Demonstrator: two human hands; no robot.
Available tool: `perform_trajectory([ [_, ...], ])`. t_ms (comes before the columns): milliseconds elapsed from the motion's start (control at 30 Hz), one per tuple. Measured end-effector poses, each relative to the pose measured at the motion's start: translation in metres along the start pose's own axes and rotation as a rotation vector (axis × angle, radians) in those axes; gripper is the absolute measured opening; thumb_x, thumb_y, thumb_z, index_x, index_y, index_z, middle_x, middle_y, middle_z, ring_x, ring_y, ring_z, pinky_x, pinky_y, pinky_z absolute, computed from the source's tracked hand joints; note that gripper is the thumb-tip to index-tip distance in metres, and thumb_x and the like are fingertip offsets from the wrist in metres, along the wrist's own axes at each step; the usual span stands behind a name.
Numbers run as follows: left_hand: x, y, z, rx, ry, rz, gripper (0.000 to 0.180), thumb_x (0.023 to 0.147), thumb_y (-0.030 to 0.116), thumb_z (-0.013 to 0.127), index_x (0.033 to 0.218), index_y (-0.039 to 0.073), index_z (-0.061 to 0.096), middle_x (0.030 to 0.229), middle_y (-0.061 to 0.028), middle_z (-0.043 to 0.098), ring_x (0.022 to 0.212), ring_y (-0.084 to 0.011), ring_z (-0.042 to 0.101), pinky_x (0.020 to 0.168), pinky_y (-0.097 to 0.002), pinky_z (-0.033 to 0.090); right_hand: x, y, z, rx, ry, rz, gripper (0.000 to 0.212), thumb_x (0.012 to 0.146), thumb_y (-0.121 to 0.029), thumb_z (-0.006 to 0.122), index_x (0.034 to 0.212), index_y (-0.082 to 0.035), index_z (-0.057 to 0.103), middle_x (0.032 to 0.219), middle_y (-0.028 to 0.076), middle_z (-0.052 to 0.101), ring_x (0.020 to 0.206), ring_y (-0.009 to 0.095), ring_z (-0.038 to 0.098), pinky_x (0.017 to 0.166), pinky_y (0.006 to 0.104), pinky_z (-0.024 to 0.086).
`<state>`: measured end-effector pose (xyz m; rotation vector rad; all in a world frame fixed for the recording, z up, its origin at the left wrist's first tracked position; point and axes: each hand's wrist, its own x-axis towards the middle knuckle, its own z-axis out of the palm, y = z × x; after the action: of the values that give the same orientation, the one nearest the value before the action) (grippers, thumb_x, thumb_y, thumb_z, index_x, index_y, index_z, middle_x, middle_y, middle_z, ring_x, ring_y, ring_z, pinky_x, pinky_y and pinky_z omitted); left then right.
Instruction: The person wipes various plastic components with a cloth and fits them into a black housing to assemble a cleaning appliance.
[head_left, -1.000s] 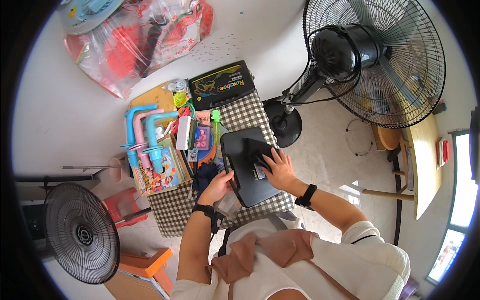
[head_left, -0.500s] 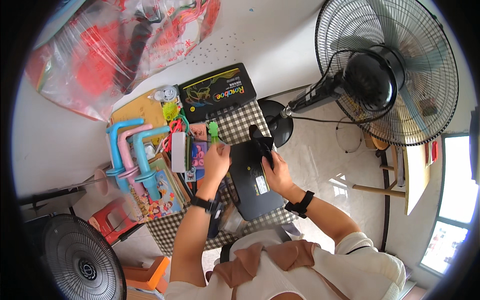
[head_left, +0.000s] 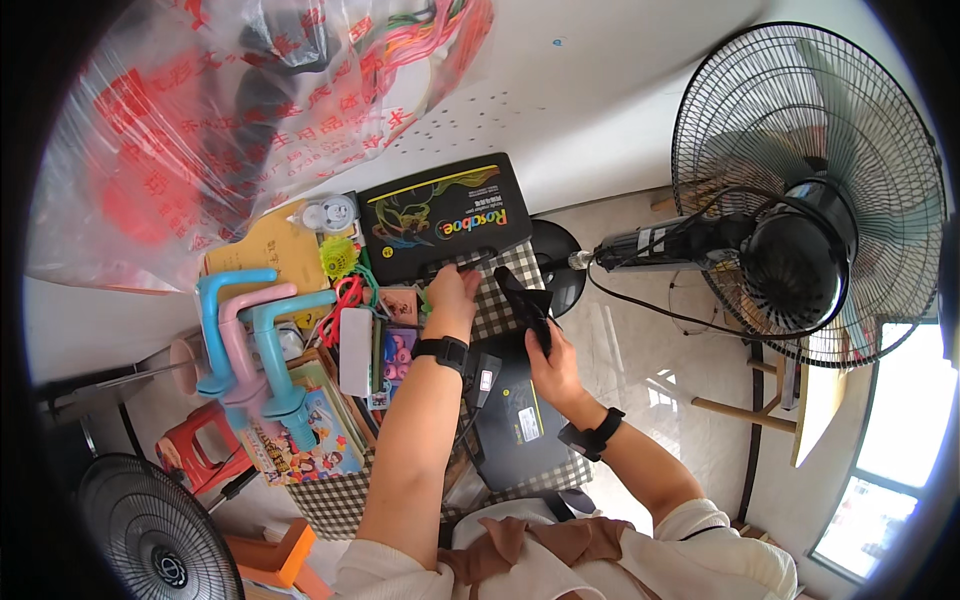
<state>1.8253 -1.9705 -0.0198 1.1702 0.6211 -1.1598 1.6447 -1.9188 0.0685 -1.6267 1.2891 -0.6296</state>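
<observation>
My left hand [head_left: 455, 298] reaches across the checked tablecloth with its fingers stretched out. It is beside the near edge of a black marker-pen case [head_left: 440, 210] and seems to hold nothing; contact with the case cannot be made out. My right hand [head_left: 555, 370] is closed on a floppy black item [head_left: 526, 305], thin and folded, whose kind I cannot tell. Below it lies a second flat black case [head_left: 520, 410] with a white label. A green object [head_left: 428, 300] is partly hidden behind my left hand. A black cable with a small box [head_left: 486, 378] lies by my left wrist.
Blue and pink bent tubes [head_left: 270, 370] stand on books [head_left: 320, 440] at the left. A tape dispenser [head_left: 328, 213] and grey box [head_left: 356, 352] are nearby. A plastic bag [head_left: 230, 130] fills the far left. Fans stand right [head_left: 810, 200] and lower left [head_left: 165, 540].
My left hand has moved from beside the green object to the far black case, its fingers now extended. My right hand keeps hold of the floppy black item. The view has shifted slightly.
</observation>
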Motion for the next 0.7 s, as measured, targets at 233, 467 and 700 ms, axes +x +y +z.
perform_trajectory([
  [233, -0.021, 0.012, 0.023, -0.063, -0.11, 0.14, 0.015, 0.082, 0.003, 0.048, 0.094, -0.005, 0.049, 0.094, -0.0148, 0.055, 0.088, -0.0259, 0.06, 0.082, -0.0346, 0.055, -0.001, 0.0, -0.008, 0.034, 0.02, 0.025, 0.022, 0.089, -0.011, 0.054, 0.104, 0.005, 0.054, 0.092, 0.024, 0.058, 0.084, 0.038, 0.056, 0.074, 0.0387, 0.045],
  [467, -0.03, 0.017, 0.022, -0.084, -0.154, 0.105, 0.015, 0.08, -0.002, 0.044, 0.094, -0.006, 0.044, 0.097, -0.0172, 0.052, 0.09, -0.0315, 0.06, 0.086, -0.0409, 0.054, -0.017, -0.004, -0.023, 0.078, 0.048, 0.046, 0.02, 0.09, -0.013, 0.053, 0.099, 0.005, 0.054, 0.084, 0.022, 0.057, 0.074, 0.034, 0.055, 0.066, 0.037, 0.044],
  [700, -0.057, 0.007, 0.005, -0.052, -0.224, 0.042, 0.014, 0.081, -0.002, 0.044, 0.094, -0.005, 0.043, 0.1, -0.0165, 0.051, 0.092, -0.031, 0.059, 0.09, -0.042, 0.052, -0.029, 0.008, -0.037, 0.1, 0.07, -0.017, 0.021, 0.092, -0.015, 0.051, 0.102, 0.003, 0.054, 0.08, 0.019, 0.058, 0.069, 0.03, 0.055, 0.064, 0.0357, 0.044],
])
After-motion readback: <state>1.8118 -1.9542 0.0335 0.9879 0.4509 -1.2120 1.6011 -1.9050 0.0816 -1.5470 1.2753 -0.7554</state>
